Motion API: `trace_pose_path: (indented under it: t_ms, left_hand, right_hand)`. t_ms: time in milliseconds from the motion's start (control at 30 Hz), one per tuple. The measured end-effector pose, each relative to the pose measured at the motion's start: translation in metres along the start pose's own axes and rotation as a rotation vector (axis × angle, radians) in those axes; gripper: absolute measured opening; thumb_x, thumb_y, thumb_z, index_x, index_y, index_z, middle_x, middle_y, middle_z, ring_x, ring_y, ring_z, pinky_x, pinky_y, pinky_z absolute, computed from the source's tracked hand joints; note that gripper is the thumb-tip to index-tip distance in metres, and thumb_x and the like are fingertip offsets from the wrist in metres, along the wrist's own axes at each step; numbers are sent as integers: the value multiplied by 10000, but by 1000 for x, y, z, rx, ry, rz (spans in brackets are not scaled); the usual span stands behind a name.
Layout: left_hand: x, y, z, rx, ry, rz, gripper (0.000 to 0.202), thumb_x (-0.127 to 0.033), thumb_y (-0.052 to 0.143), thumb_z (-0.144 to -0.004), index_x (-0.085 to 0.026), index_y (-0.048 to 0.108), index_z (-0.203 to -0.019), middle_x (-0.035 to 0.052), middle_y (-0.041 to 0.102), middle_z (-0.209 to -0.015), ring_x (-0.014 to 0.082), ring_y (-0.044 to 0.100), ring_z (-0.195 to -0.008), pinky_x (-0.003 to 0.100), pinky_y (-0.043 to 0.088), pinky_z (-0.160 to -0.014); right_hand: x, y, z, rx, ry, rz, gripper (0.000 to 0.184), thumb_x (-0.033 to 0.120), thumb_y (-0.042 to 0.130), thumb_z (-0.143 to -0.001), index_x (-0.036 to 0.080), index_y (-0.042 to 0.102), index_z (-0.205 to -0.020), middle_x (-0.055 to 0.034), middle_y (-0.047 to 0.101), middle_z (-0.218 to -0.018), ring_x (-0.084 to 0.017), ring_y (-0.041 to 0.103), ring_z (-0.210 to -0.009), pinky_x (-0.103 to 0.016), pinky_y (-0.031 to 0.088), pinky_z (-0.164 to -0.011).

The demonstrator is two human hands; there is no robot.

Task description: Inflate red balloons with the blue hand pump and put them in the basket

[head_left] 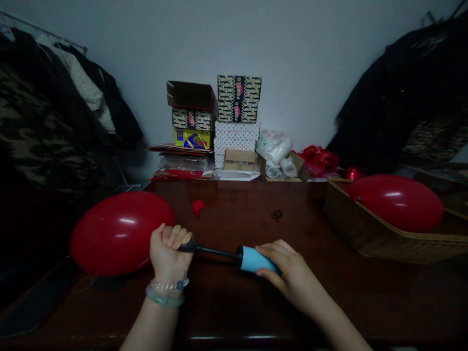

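Observation:
My left hand (pixel 168 251) is closed in a fist around the neck of an inflated red balloon (pixel 120 232) where it meets the black nozzle of a hand pump. The balloon bulges out to the left of that hand, over the dark wooden table (pixel 234 297). My right hand (pixel 288 275) is wrapped around the light blue barrel of the pump (pixel 252 259), whose thin black rod runs left toward the nozzle. Two bead bracelets sit on my left wrist.
A wicker basket (pixel 369 234) at the right holds another inflated red balloon (pixel 398 201). A small uninflated red balloon (pixel 198 206) and a small black item (pixel 277 214) lie mid-table. Stacked patterned boxes (pixel 237 112), plastic bags and red wrapping line the back wall. Dark clothes hang on both sides.

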State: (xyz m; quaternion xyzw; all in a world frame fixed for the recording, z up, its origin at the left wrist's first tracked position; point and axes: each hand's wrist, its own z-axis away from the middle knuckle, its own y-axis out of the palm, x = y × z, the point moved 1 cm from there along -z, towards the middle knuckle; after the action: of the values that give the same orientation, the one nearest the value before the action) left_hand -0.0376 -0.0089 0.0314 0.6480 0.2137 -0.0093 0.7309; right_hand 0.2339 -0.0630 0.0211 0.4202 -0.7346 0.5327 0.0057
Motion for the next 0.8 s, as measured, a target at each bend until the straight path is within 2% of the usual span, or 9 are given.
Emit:
trace_pose_path:
  t_ms: [233, 367, 500, 700, 800]
  left_hand:
    - [31, 5, 16, -45, -93, -22, 406, -139, 532, -780, -201, 227, -520, -90, 234, -414, 48, 238, -322, 215, 257, -374]
    - [36, 6, 19, -46, -113, -44, 417, -151, 535, -788, -201, 222, -516, -89, 223, -412, 47, 229, -322, 216, 255, -375]
    - [25, 5, 14, -22, -87, -65, 410, -136, 532, -767, -201, 214, -517, -89, 225, -412, 47, 229, -323, 216, 252, -376]
    - [-5, 2, -1, 9, -3, -40, 404, -110, 496, -753, -199, 178, -520, -86, 214, -404, 47, 221, -313, 210, 243, -366]
    - [-12, 1, -4, 8, 9, -36, 417, -121, 495, -764, -198, 165, -521, -86, 211, -399, 47, 221, -309, 209, 245, -365]
  right_hand:
    - [10, 21, 2, -121, -80, -21, 385, 327, 634, -881, 185, 561, -1231, -123, 654, -1087, -249, 596, -954, -425, 530, -832]
    - [14, 28, 2, -144, -105, -44, 404, 320, 627, -886, 164, 542, -1249, -132, 647, -1087, -247, 585, -954, -422, 524, -833]
    - [9, 24, 0, -99, -115, -67, 419, 325, 634, -882, 165, 541, -1257, -132, 643, -1104, -246, 580, -965, -417, 519, -839]
    - [-4, 4, 0, 39, -13, -75, 406, 343, 658, -866, 213, 570, -1241, -97, 650, -1131, -238, 578, -1001, -409, 501, -880]
    - [-6, -3, 0, 79, 10, -71, 386, 348, 657, -867, 234, 585, -1229, -83, 658, -1139, -239, 579, -1019, -413, 494, -903]
